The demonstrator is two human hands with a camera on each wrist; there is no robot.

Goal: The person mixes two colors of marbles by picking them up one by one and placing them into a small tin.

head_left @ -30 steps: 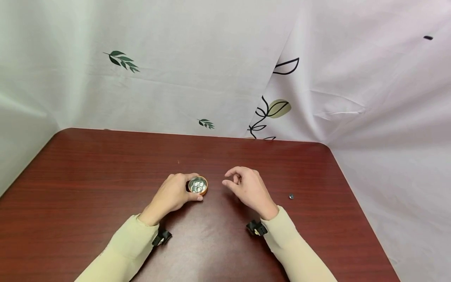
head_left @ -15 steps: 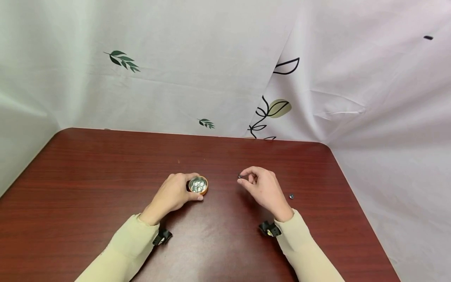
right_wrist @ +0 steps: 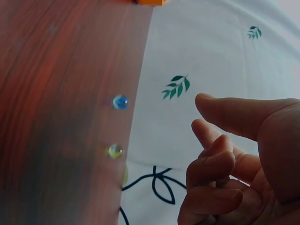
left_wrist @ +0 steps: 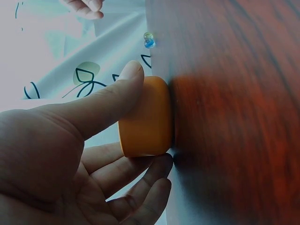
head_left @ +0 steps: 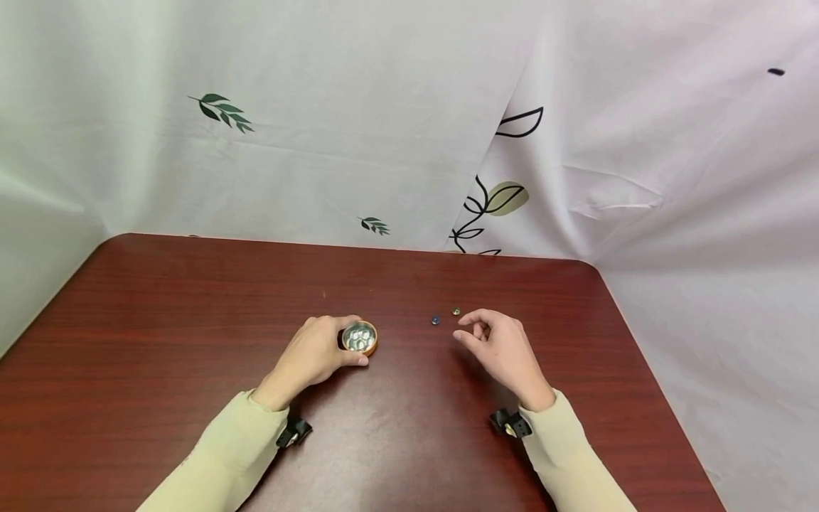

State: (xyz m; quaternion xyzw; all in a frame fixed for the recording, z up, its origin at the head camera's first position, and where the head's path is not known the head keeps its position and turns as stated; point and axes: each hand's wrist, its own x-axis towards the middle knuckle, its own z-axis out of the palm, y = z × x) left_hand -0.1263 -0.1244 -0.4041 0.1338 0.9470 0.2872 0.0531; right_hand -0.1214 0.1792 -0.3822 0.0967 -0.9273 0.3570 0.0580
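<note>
My left hand (head_left: pixel 313 353) holds a small round orange container (head_left: pixel 372 350) on the table, thumb on one side and fingers on the other. Clear, shiny marbles (head_left: pixel 360 339) fill it in the head view. Further right on the tabletop lies a blue glass marble (right_wrist: pixel 120 101), with a yellowish-green marble (right_wrist: pixel 115 150) close by. My right hand (head_left: pixel 502 348) hovers just right of these two, thumb and forefinger apart, other fingers loosely curled, nothing between them. The spot where another marble lay earlier is covered by this hand.
The dark red wooden table (head_left: pixel 192 306) has rounded far corners. White cloth (head_left: pixel 307 156) printed with leaves hangs behind it and along its sides. Black straps with small devices sit at both wrists.
My right hand has moved right, away from the container. Its fingertips were at the blue marble half a second ago; now they are apart from it. The left hand stays put.
</note>
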